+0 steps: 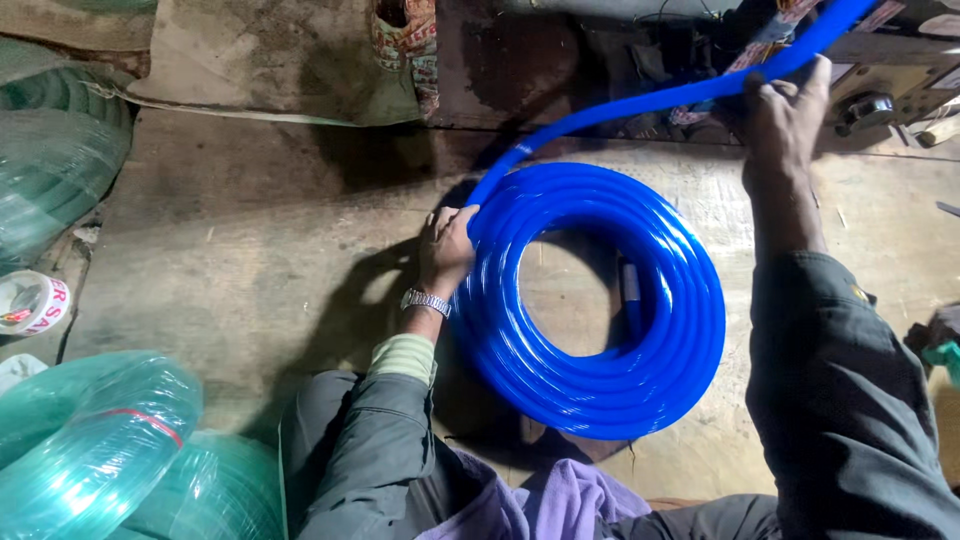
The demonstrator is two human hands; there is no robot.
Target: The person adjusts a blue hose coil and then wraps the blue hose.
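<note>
A coil of glossy blue hose (600,370) lies flat on the worn wooden floor (250,250) in front of me. My left hand (447,248), with a metal wristwatch, grips the coil's left edge where the hose leaves it. From there a loose length of blue hose (640,103) arcs up to the top right. My right hand (783,118) is closed around that length, held above the coil's far side. The hose runs on past my right hand out of the top of the view.
Wrapped coils of clear green hose (95,450) sit at the lower left, with more (50,170) at the far left. A roll of tape (32,302) lies at the left edge. A machine with a metal fitting (870,108) stands at the top right. Purple cloth (560,505) covers my lap.
</note>
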